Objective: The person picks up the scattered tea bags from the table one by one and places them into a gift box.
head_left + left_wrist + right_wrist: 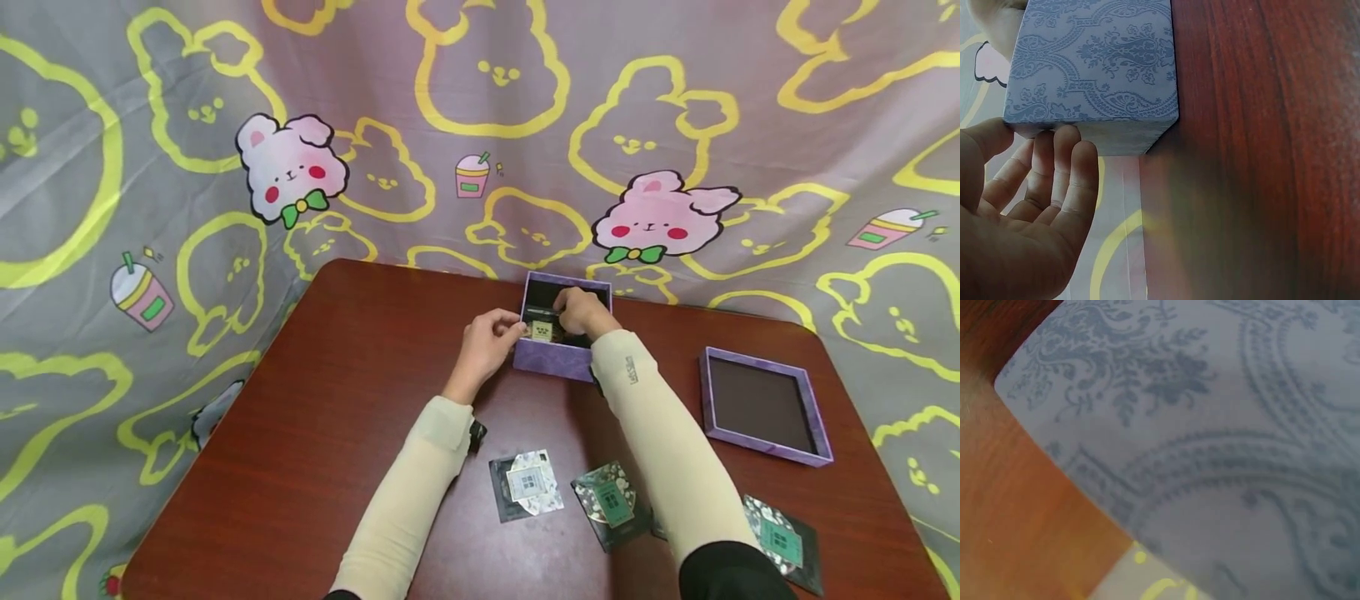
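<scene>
Brown table (360, 375), box (551, 360) partly hidden

Box (555, 362) walls bar sides, top passable; lid (761, 404) obstructs right, table (360, 358) passable left.

Box (553, 360) matt, paper-like; tabletop (360, 367) smooth, glossy wood; backdrop (442, 79) creased cloth.

The box (553, 362) is purple with a darker scroll-and-flower pattern; the lid (761, 408), purple round dark brown. One packet (527, 483) is black and white, a second packet (613, 504) black, white and green. The worktop (337, 375) is red-brown.
</scene>
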{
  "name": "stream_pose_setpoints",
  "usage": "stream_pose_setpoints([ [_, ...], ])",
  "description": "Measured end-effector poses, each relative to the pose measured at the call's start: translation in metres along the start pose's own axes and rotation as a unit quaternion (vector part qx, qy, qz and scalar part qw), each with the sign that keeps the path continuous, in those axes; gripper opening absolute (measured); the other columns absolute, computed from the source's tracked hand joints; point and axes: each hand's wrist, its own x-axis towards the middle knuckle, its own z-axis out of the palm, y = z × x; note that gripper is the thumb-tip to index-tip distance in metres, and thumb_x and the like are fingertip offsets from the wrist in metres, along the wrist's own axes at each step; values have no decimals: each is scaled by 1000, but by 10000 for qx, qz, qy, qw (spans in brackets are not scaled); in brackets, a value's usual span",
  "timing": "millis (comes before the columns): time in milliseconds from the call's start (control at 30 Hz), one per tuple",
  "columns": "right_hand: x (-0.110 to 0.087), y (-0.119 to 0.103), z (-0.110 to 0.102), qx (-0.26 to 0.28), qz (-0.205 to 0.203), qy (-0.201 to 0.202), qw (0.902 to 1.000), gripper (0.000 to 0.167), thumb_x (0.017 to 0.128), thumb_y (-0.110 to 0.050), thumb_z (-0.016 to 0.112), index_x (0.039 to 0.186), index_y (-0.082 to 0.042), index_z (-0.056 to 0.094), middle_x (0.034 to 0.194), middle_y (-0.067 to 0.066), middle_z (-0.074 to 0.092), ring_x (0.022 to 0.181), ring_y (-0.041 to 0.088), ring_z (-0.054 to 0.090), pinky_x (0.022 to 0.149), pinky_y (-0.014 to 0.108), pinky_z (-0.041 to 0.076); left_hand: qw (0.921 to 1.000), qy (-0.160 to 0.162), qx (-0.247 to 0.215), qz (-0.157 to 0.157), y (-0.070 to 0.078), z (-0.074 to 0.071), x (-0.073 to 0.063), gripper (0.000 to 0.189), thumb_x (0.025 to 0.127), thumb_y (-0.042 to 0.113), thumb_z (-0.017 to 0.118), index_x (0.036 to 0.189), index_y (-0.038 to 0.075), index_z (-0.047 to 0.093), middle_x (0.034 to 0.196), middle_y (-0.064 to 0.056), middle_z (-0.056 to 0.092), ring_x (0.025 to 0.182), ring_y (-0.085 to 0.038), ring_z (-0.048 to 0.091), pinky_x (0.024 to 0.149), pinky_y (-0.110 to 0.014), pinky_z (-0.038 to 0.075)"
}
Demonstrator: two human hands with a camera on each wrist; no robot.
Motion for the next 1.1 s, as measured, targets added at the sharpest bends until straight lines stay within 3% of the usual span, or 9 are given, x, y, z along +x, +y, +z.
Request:
stream_pose_setpoints([
  [133, -7, -3, -2, -47, -260, 172, 9995, 35, 93, -5, 53, 126, 1, 63, 127, 24, 62, 121, 40, 54, 100, 50, 45, 9999, -4, -107, -41, -3, 1, 0, 22, 95, 24, 72, 110, 9, 74, 81, -3, 71, 73, -24, 72, 66, -29, 54],
  [233, -18, -5, -8, 121, -624, 569, 9964, 32, 98, -8, 52, 126, 3, 63, 123, 23, 64, 120, 43, 54, 101, 53, 43, 9999, 16, -133, -46, -4, 1, -1, 21, 95, 23, 72, 110, 9, 74, 81, -4, 71, 72, -24, 71, 65, -29, 55],
  [300, -31, -6, -13, 376, -880, 902, 9913, 30, 100, -11, 54, 126, 2, 63, 117, 22, 66, 116, 43, 55, 100, 54, 42, 9999, -7, -134, -56, -5, 2, -2, 22, 95, 23, 71, 110, 8, 74, 81, -3, 70, 71, -23, 71, 65, -30, 55],
  [433, -70, -11, -18, 945, -1349, 1365, 9768, 27, 100, -18, 61, 122, -2, 65, 102, 16, 70, 94, 35, 62, 84, 51, 47, 9998, -104, -140, -139, -8, 3, -6, 24, 96, 24, 71, 112, 6, 73, 80, -1, 69, 72, -22, 71, 65, -29, 54],
  [533, -100, -14, -17, 1213, -1710, 1359, 9683, 23, 99, -20, 64, 117, -7, 67, 96, 10, 72, 77, 27, 65, 70, 44, 49, 9996, -88, -203, -158, -10, 3, -7, 23, 95, 23, 72, 111, 6, 73, 79, -1, 69, 73, -27, 72, 64, -29, 54],
  [667, -126, -12, -11, 1382, -2044, 1222, 9613, 14, 98, -18, 67, 110, -11, 69, 93, 6, 73, 66, 18, 63, 60, 38, 49, 9996, -18, -272, -85, -9, 2, -5, 21, 95, 21, 72, 109, 6, 73, 80, -3, 69, 75, -33, 72, 63, -30, 54],
  [900, -151, -3, 7, 1326, -2366, 1001, 9573, 11, 96, -18, 69, 106, -14, 69, 86, -2, 71, 68, 13, 60, 62, 33, 50, 9997, -5, -225, -18, -5, 3, -2, 21, 95, 22, 72, 109, 7, 74, 80, -1, 70, 69, -21, 69, 63, -29, 54],
  [1100, -162, 2, 30, 1349, -2691, 824, 9500, 8, 94, -15, 71, 102, -15, 70, 81, -8, 67, 69, 8, 60, 62, 29, 51, 9997, -32, -233, -45, -2, 2, -2, 22, 95, 23, 72, 110, 7, 73, 81, -1, 69, 72, -25, 70, 64, -30, 54],
])
